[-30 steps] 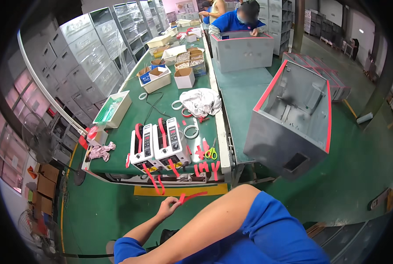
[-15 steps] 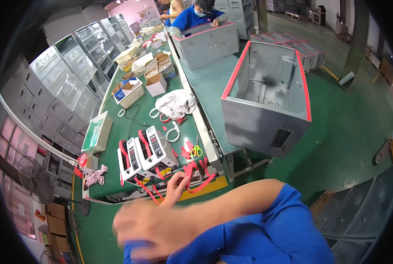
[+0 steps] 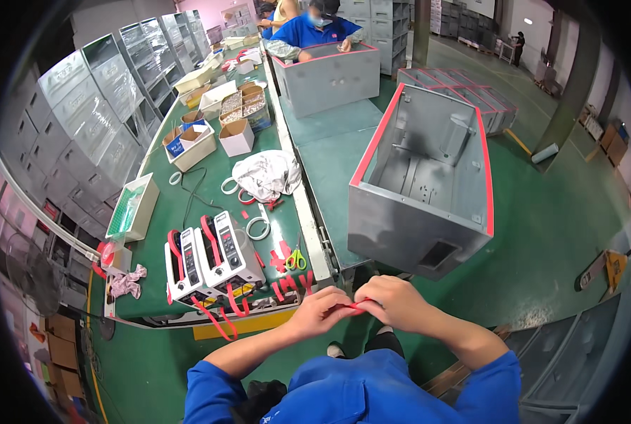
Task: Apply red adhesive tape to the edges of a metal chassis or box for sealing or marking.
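My left hand (image 3: 321, 312) and my right hand (image 3: 393, 302) meet in front of my chest, both pinching a short strip of red tape (image 3: 353, 307) between the fingertips. Just beyond the hands is the near end of a green workbench (image 3: 209, 205). On it stand two white tape dispensers (image 3: 213, 258) with red strips hanging from them, and more cut red tape strips (image 3: 287, 286) stuck along the bench edge. A large grey metal box with red-taped edges (image 3: 428, 177) lies on its side on the lower bench to the right.
Green-handled scissors (image 3: 295, 260), tape rolls (image 3: 257, 227), a crumpled white bag (image 3: 266, 174) and cardboard boxes (image 3: 236, 136) sit on the bench. Grey cabinets (image 3: 82, 120) line the left. A person in blue (image 3: 315, 32) works at another grey box (image 3: 328, 76) farther back.
My view has tilted down and steadied. My right hand has come in to join the left, and both now hold the red tape strip together in front of me.
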Action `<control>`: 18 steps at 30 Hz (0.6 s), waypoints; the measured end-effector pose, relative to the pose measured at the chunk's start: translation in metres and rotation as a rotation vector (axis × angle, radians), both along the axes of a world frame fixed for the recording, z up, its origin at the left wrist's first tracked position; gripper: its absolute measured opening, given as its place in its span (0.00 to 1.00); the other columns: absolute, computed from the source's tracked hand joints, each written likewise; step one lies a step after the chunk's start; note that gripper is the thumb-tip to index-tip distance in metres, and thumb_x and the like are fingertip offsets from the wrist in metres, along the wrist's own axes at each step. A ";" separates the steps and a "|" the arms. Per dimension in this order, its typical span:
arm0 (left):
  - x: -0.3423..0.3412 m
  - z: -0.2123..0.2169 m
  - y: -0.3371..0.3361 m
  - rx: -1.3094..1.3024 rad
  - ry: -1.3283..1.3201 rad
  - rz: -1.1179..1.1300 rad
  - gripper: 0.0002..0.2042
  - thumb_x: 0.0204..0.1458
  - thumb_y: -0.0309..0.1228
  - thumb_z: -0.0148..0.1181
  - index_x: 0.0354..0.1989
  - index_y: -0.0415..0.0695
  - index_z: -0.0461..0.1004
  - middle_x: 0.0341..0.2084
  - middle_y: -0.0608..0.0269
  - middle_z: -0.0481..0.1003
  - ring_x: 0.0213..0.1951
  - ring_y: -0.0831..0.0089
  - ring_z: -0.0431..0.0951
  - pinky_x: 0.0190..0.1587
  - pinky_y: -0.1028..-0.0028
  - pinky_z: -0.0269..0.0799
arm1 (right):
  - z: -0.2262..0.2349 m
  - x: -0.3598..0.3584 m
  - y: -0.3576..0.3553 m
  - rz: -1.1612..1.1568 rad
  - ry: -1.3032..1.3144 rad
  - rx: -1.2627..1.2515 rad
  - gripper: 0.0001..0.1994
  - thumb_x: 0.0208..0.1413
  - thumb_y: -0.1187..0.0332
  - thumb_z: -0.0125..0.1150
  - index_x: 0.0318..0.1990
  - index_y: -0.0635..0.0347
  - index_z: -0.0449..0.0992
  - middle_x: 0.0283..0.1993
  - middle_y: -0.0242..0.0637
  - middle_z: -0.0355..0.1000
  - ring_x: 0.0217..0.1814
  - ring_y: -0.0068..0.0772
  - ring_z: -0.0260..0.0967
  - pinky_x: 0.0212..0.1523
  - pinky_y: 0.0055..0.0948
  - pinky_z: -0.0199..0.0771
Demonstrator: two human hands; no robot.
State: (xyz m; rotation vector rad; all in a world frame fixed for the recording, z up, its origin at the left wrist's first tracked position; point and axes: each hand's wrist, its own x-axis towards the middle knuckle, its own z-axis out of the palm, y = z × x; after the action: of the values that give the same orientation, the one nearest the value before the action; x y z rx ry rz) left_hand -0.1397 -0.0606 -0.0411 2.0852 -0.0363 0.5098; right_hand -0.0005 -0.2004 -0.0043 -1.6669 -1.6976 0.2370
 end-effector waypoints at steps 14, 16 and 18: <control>0.063 0.028 0.064 -0.030 0.221 0.058 0.06 0.44 0.21 0.58 0.32 0.36 0.74 0.22 0.61 0.75 0.24 0.78 0.74 0.27 0.80 0.69 | 0.072 0.141 -0.093 -0.580 0.152 0.137 0.03 0.45 0.79 0.54 0.28 0.62 0.68 0.27 0.35 0.63 0.27 0.26 0.62 0.29 0.21 0.62; 0.077 0.031 0.074 0.028 0.217 0.112 0.05 0.45 0.20 0.57 0.32 0.36 0.75 0.21 0.62 0.75 0.23 0.78 0.74 0.28 0.80 0.69 | 0.058 0.157 -0.104 -0.618 0.266 0.152 0.02 0.47 0.79 0.53 0.29 0.62 0.69 0.26 0.34 0.64 0.26 0.24 0.61 0.28 0.20 0.61; 0.094 0.040 0.079 -0.134 0.243 0.143 0.05 0.46 0.20 0.56 0.32 0.36 0.74 0.21 0.62 0.75 0.23 0.78 0.74 0.28 0.80 0.69 | 0.057 0.164 -0.108 -0.656 0.368 0.142 0.03 0.48 0.78 0.53 0.31 0.62 0.70 0.27 0.33 0.64 0.26 0.21 0.61 0.28 0.19 0.61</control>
State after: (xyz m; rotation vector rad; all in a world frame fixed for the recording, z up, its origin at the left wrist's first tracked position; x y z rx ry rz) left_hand -0.0458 0.0189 -0.0016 2.0121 0.2827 0.3315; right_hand 0.1638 -0.3082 0.0528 -1.8384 -0.8246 0.0921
